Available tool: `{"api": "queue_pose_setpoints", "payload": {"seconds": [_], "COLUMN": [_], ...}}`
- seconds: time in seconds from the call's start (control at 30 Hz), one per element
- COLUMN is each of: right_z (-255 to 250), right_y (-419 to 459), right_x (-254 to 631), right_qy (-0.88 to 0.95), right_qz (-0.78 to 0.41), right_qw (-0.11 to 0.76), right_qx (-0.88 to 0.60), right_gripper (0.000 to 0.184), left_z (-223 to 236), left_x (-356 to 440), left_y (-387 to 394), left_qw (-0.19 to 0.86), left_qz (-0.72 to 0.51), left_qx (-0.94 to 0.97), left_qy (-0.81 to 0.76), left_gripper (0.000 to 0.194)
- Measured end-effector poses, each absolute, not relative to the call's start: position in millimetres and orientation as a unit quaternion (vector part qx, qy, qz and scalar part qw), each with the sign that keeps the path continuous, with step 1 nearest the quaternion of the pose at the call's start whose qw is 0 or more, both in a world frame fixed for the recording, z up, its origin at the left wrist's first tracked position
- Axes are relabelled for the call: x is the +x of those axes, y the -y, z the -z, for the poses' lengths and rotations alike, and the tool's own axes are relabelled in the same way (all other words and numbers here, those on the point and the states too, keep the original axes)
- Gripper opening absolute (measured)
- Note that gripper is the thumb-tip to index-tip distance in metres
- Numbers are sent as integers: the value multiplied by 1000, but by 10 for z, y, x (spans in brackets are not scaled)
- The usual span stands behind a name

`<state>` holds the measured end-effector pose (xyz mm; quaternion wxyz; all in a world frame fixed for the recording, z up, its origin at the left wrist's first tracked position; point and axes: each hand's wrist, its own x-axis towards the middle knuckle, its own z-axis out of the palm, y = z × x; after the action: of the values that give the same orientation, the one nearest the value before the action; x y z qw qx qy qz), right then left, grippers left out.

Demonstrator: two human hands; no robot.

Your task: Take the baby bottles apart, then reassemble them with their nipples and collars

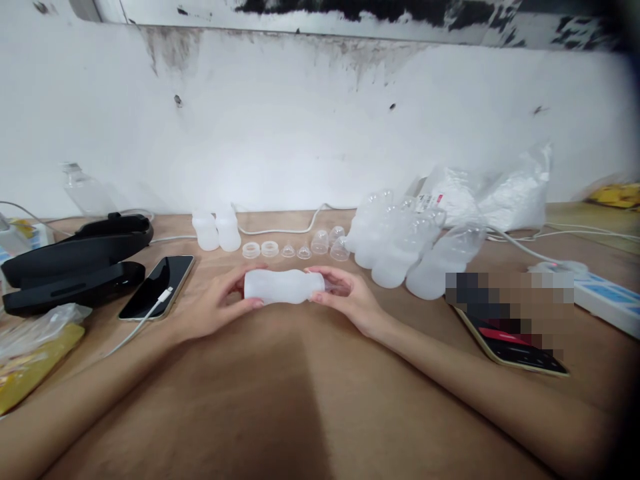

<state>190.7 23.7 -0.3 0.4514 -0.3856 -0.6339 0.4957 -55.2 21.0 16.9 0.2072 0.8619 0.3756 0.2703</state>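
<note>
A frosted white baby bottle (284,286) lies sideways between my two hands above the brown table. My left hand (235,297) is closed around its left end, thumb in front and fingers behind. At the other end, my right hand (345,292) grips the bottle near its neck, and a clear part shows partly hidden among the fingers. Just behind stand two screw rings (261,249), two clear nipples (296,251) and several clear domed caps (330,243). Two open bottles (217,231) stand upright to the back left.
Several capped bottles (395,247) cluster at the back right, before a plastic bag (493,197). A phone (157,287) with a cable and a black case-like object (75,260) lie left. Another phone (520,347) and a power strip (607,300) lie right. A yellow bag (40,360) sits front left.
</note>
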Motion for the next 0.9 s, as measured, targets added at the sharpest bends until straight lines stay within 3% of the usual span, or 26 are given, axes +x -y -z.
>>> {"api": "queue_pose_setpoints", "payload": {"seconds": [0.13,0.2,0.33,0.43,0.53,0.8,0.9], "right_z": [-22,-30,-31,-25,-23,-65,-70], "right_y": [-238,-233,-217,-204,-201,-192,-169], "right_x": [1928,1930,1917,1909,1911,1886,1855], "right_qy": [646,653,660,669,661,581,572], "right_qz": [-507,-506,-483,-473,-487,-582,-587], "right_qw": [430,424,440,442,429,418,415], "right_qx": [-376,-371,-371,-365,-377,-387,-396], "right_gripper": [40,40,41,41,42,38,39], "left_z": [-93,-72,-109,-152,-175,-89,-39], "left_x": [-621,-630,-564,-504,-473,-565,-592], "left_y": [-223,-219,-202,-199,-184,-146,-165], "left_qw": [31,-7,127,258,299,-4,-70], "left_qz": [-255,-256,-314,-273,-247,-230,-236], "left_qx": [929,937,884,829,815,919,926], "left_qy": [-266,-239,-322,-415,-431,-320,-284], "left_gripper": [43,43,64,45,39,45,45]}}
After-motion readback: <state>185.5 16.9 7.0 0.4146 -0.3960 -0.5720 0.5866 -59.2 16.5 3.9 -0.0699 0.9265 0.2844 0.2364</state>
